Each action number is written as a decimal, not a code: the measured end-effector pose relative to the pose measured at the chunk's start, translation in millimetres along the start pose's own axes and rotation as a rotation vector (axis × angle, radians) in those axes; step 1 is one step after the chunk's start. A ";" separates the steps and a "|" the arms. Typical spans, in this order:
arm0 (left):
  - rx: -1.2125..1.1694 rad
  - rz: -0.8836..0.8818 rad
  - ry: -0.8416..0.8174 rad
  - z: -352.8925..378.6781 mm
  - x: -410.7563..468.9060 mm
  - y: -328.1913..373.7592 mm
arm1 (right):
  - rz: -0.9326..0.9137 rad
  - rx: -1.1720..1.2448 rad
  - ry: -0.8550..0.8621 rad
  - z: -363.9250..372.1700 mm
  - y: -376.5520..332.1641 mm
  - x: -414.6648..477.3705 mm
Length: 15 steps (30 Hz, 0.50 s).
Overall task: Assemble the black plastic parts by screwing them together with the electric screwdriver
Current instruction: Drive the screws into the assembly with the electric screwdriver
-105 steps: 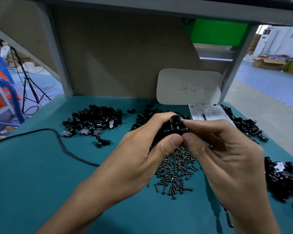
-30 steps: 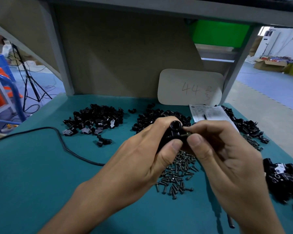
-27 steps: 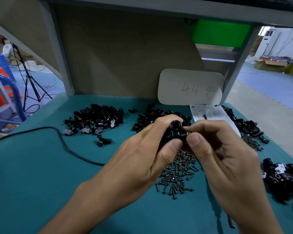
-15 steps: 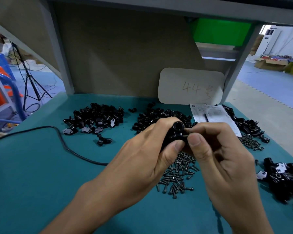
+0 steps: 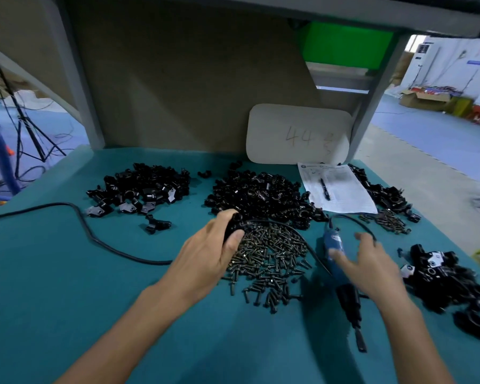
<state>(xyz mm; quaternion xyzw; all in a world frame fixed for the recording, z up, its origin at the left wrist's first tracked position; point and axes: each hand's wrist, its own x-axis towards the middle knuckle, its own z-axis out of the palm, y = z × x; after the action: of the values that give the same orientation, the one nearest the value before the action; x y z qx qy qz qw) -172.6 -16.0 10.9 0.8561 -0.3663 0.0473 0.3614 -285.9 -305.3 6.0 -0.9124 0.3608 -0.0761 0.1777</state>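
My left hand [image 5: 205, 254] grips a black plastic part [image 5: 231, 223] just above the pile of dark screws [image 5: 269, 261] in the middle of the teal table. My right hand [image 5: 372, 263] hovers with spread fingers over the blue electric screwdriver [image 5: 338, 253], which lies on the table with its black tip pointing toward me. Whether the fingers touch the tool is blurred. The screwdriver's black cable [image 5: 297, 234] arcs over the screws.
Heaps of black parts lie at back left [image 5: 142, 189], back centre [image 5: 261, 195], back right [image 5: 383, 192] and near right [image 5: 449, 281]. A paper sheet with a pen [image 5: 336, 189] and a white board [image 5: 298, 134] stand behind. A black cable [image 5: 81, 225] crosses the left table.
My hands have separated. The right hand left the part and dropped right over the screwdriver. The left hand lowered toward the screws, still holding the part.
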 end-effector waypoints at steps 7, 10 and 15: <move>0.027 -0.076 -0.050 58.1 -11.7 -43.9 | 0.154 0.086 -0.176 39.2 30.6 27.0; 0.029 -0.087 -0.043 67.5 -19.0 -49.8 | 0.294 0.907 -0.179 31.6 28.7 24.0; 0.047 -0.095 -0.069 75.2 -26.4 -54.8 | 0.328 1.853 -0.093 28.9 -0.5 14.7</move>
<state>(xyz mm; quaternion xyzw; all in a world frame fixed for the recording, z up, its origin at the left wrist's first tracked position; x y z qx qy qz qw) -169.4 -23.7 -85.5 0.8819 -0.3366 0.0091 0.3301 -267.1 -307.3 -20.4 -0.3473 0.2730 -0.2704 0.8554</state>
